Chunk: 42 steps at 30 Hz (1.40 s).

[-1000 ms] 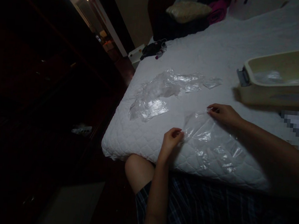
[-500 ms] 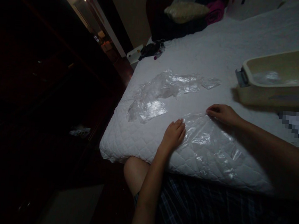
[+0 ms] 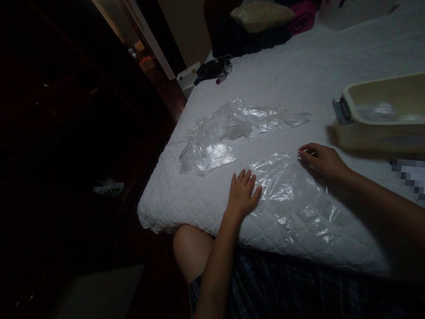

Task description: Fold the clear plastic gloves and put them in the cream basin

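Note:
A clear plastic bag [image 3: 277,182] lies spread on the white quilted bed near its front edge. My left hand [image 3: 244,194] rests flat at the bag's left side, fingers spread, holding nothing. Over the bag's upper right, my right hand [image 3: 322,160] has its thumb and forefinger close together at the tips; whether a bit of thin film is between them is too small to tell. Beyond my hands, more crumpled clear plastic [image 3: 230,131] stretches across the bed.
At the right stands a beige bin [image 3: 389,137] with a grey latch and clear plastic inside. Farther back are a stuffed bag [image 3: 262,16], a pink roll [image 3: 302,17], a white box [image 3: 354,10] and dark items [image 3: 210,71]. The bed's left edge drops to a dark floor.
My left hand has shifted slightly left and its fingers have spread. My right hand has moved a little right. The near bag's upper part lies differently, flatter between my hands.

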Tool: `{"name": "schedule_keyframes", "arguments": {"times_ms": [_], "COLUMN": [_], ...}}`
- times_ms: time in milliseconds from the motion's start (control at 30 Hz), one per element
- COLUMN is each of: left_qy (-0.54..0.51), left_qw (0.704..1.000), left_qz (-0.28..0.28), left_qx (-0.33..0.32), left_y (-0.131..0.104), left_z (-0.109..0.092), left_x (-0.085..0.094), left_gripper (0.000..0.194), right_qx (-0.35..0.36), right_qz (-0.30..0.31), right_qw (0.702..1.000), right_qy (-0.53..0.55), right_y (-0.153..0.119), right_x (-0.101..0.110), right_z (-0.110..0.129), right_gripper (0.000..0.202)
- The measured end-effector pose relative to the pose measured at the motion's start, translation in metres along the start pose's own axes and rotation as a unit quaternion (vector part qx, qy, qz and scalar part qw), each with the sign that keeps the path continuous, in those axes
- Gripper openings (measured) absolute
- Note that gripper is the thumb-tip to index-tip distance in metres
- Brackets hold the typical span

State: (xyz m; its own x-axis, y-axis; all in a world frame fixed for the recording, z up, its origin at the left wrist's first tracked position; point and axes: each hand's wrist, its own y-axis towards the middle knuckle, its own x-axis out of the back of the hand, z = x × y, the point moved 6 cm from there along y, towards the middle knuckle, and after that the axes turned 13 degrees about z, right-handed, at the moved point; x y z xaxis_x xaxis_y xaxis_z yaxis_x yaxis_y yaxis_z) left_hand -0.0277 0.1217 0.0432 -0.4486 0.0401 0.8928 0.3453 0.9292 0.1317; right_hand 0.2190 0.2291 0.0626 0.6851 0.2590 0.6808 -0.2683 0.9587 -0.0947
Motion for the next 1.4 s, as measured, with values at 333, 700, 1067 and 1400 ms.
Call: {"name": "schedule_keyframes", "arguments": {"times_ms": [333, 700, 1067, 1400], "left_qy": [-0.018, -0.03, -0.293, -0.1], "left_qw": [0.999, 0.999, 0.952, 0.993], "left_qz": [-0.025, 0.014, -0.083, -0.059], "left_qx": [0.016, 0.023, 0.031, 0.006], "left_y": [0.0, -0.001, -0.022, -0.032], "left_z": [0.003, 0.007, 0.029, 0.028], "left_x": [0.0, -0.001, 0.02, 0.02], "left_gripper": [0.041, 0.044, 0.024, 0.024], "right_qx": [0.139, 0.121, 0.12, 0.168], "right_qz": [0.067, 0.061, 0.052, 0.061], "right_qw": [0.957, 0.954, 0.959, 0.94], "right_qy": [-0.246, -0.266, -0.25, -0.291], "right_y": [-0.102, -0.105, -0.103, -0.109], "right_x": [-0.037, -0.027, -0.02, -0.043], "right_z": [-0.017, -0.066, -0.066, 0.001], "right_gripper": [0.054, 0.063, 0.063, 0.049]}}
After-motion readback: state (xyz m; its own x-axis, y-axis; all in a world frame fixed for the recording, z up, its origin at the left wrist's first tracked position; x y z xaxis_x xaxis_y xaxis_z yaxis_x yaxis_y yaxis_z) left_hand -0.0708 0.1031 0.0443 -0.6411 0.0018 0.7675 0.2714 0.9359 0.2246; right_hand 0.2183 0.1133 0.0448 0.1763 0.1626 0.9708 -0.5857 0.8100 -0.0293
